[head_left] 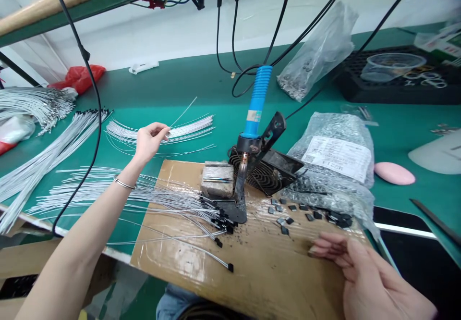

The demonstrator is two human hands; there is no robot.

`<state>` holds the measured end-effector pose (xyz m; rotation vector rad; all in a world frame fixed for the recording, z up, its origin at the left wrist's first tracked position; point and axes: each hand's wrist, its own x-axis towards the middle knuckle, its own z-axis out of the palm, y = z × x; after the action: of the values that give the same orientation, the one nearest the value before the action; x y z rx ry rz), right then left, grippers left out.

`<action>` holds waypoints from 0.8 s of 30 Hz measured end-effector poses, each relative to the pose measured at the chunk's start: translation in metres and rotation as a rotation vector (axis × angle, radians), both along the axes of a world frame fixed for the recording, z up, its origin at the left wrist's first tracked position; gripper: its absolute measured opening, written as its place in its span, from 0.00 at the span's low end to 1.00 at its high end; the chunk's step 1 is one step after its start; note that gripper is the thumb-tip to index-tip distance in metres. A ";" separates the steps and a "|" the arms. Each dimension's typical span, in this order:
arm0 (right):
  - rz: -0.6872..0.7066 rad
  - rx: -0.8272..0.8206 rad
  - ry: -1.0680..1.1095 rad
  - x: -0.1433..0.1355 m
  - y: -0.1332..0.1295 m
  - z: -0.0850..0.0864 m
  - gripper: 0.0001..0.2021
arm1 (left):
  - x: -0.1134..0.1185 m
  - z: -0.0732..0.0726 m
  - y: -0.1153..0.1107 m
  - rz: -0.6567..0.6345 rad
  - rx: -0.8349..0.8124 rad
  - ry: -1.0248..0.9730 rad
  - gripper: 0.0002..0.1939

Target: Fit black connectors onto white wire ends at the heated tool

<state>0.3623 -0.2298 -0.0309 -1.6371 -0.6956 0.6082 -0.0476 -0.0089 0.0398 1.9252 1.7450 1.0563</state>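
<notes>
My left hand (152, 140) is closed in a pinch on a thin white wire (184, 111), above a loose bundle of white wires (190, 129) on the green mat. My right hand (363, 267) is held over the right part of the brown cardboard (281, 276), fingers apart and slightly curled, with nothing in it. Small black pieces (284, 230) lie scattered beyond it. A soldering iron with a blue handle (258, 100) stands upright at the centre, tip down. Wires with black ends (219, 221) lie on the cardboard at its left.
A small fan (264, 171) sits behind the iron. To its right are a bubble-wrap bag (331, 152), a pink oval object (394, 173) and a black tray (392, 92). Black cables (94, 118) hang across the left and centre. More wire bundles (46, 152) lie at the left.
</notes>
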 end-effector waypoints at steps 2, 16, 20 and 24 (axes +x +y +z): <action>-0.011 -0.043 0.035 -0.002 0.001 0.004 0.11 | -0.002 -0.003 -0.004 -0.027 -0.005 0.093 0.16; 0.065 -0.043 -0.132 -0.007 0.005 0.031 0.11 | 0.013 -0.031 -0.029 -0.321 -0.012 0.717 0.17; 0.086 -0.075 -0.108 -0.006 0.005 0.032 0.11 | 0.017 -0.033 -0.026 -0.377 -0.029 0.770 0.18; 0.059 -0.116 -0.097 0.001 0.000 0.014 0.09 | 0.020 -0.035 -0.020 -0.373 -0.058 0.744 0.18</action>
<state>0.3634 -0.2300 -0.0169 -1.7682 -0.7939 0.6250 -0.0276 -0.0286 0.0047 2.6691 1.5813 0.1474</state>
